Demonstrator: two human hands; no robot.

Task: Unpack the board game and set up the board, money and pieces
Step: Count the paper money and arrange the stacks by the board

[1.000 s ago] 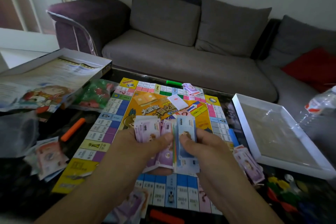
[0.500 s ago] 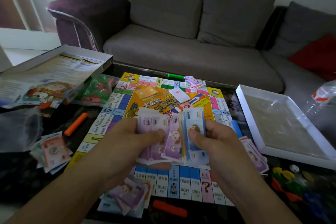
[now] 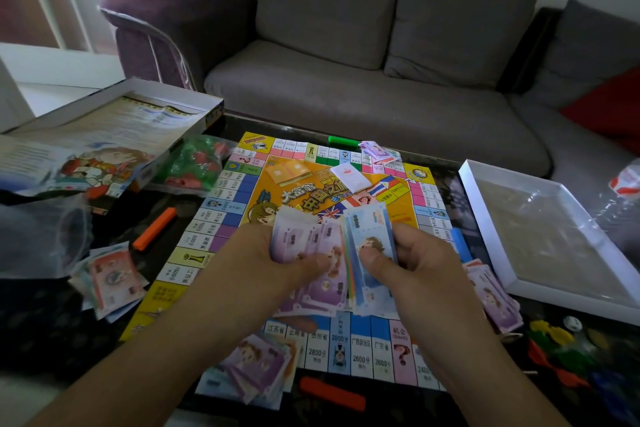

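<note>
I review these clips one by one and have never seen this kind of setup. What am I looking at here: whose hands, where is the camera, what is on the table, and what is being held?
There is no robot. A person wears one camera on the head, looking forward and down, so the arms reach in from the bottom edge. The left hand and right hand together hold a fanned stack of play money above the game board, which lies open on a dark table. Smaller money piles lie around the board, one at its left. An orange bar lies left of the board, the open box with paper sheets far left, a white tray right.
</note>
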